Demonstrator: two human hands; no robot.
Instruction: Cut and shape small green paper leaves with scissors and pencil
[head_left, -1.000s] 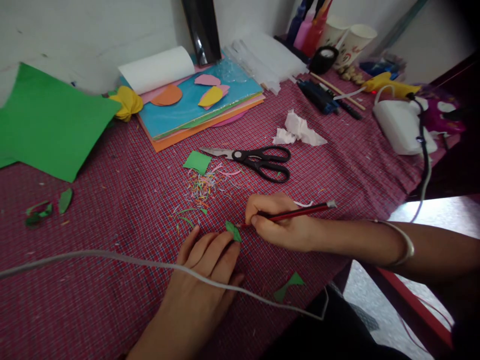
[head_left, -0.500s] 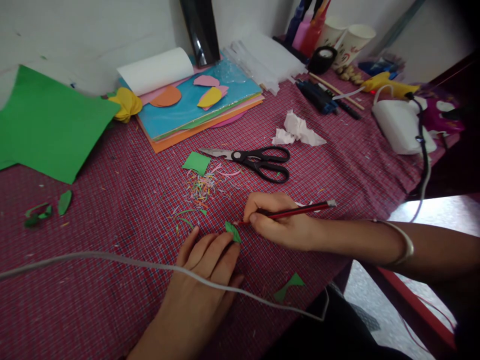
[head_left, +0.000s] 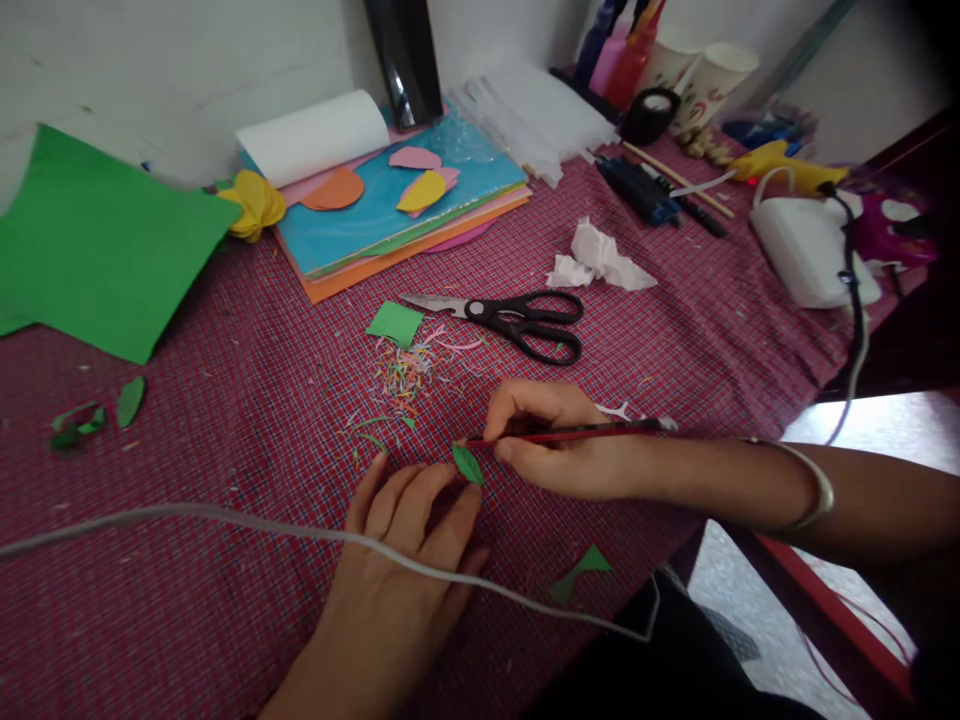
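Observation:
In my right hand (head_left: 559, 440) is a red and black pencil (head_left: 592, 432), pinched near its point and lying almost level. Its tip meets the upper end of a small green paper leaf (head_left: 467, 464) with dark lines drawn on it. My left hand (head_left: 409, 540) rests on the cloth with fingers spread, its fingertips against the leaf's lower left edge. A white cord (head_left: 300, 535) runs across the back of that hand. Beyond the hands lie black-handled scissors (head_left: 510, 315), a green paper square (head_left: 396, 323) and a heap of thin paper shreds (head_left: 407, 375).
Stacked coloured paper (head_left: 337, 240) and a large green sheet (head_left: 105, 245) lie at the back. Crumpled white paper (head_left: 600, 260), a yellow glue gun (head_left: 787, 172), a white box (head_left: 814, 250) and paper cups (head_left: 716, 85) are to the right. Green scraps (head_left: 581, 573) lie near the front edge.
The pencil has tipped to a flatter angle, and its point has shifted left and up to the leaf's top end. My left fingers have shifted slightly, showing more of the leaf.

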